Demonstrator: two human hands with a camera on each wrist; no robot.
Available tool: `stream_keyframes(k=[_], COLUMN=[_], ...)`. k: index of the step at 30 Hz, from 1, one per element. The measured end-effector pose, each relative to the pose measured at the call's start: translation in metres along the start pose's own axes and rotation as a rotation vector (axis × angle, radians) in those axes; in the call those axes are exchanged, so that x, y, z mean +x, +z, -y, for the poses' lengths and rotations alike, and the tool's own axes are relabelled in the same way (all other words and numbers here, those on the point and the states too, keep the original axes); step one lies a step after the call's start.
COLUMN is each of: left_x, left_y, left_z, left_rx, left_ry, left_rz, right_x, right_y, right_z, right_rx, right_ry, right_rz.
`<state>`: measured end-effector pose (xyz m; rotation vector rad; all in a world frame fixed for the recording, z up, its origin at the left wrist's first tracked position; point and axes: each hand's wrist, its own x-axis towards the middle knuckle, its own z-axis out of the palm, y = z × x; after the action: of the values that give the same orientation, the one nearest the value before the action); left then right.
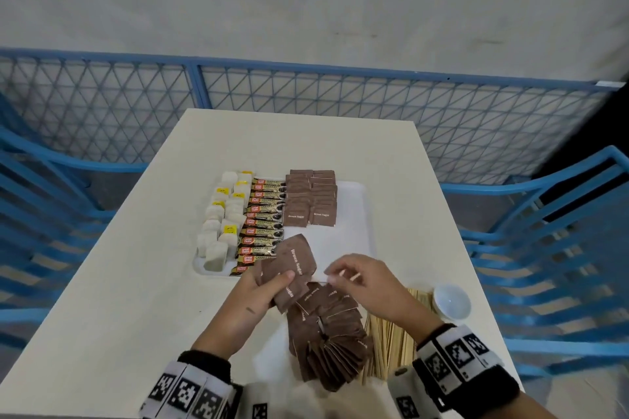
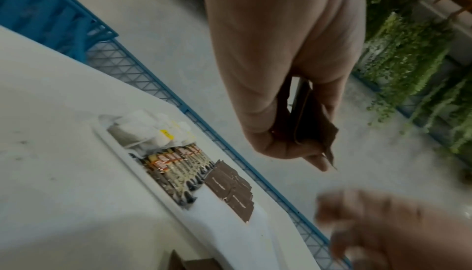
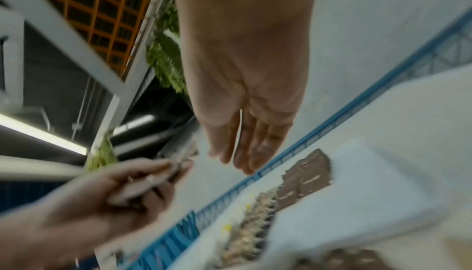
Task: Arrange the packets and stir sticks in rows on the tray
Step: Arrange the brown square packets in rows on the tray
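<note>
From the head view, my left hand point(image 1: 262, 286) grips a few brown sugar packets point(image 1: 293, 265), thumb pressed across them, just above the near edge of the white tray point(image 1: 354, 211). My right hand point(image 1: 366, 282) hovers beside it, fingers loosely bent and holding nothing I can make out. Below both hands a fanned pile of brown packets point(image 1: 326, 337) lies on the surface point(image 1: 119, 282), with stir sticks point(image 1: 391, 343) just right of it. Beyond my fingers, the tray carries rows of tea bags point(image 1: 223, 214), coffee sticks point(image 1: 263, 214) and sugar packets point(image 1: 311, 197).

At the left wrist, my fingers point(image 2: 268, 112) curl round the brown packets.

At the right wrist, my fingers point(image 3: 255, 143) extend nearly straight, holding nothing.
</note>
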<state>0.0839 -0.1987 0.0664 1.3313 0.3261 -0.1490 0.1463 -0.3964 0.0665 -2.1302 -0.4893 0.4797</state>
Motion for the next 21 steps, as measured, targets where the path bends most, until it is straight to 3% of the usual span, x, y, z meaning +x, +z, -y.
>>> stream_keyframes(k=[4,7,13,21], left_x=[-0.003,-0.007,-0.015,-0.019], left_y=[-0.015,-0.022,-0.030,-0.030], left_z=[0.008,0.011,0.009,0.013], left_rx=[-0.094,-0.112,-0.157,-0.107], left_ry=[-0.031,-0.032,0.035,0.076], left_rz=[-0.040,-0.064,-0.098,-0.127], right_x=[-0.005,-0.002,0.013,0.021], right_y=[0.005,0.012,0.015,0.018], right_z=[-0.031,-0.045,-0.056,-0.052], right_rx=[-0.583,-0.727,-0.721,-0.782], right_ry=[-0.015,-0.017,-0.036,-0.164], right_rz=[0.391,0.497,0.532,0.407])
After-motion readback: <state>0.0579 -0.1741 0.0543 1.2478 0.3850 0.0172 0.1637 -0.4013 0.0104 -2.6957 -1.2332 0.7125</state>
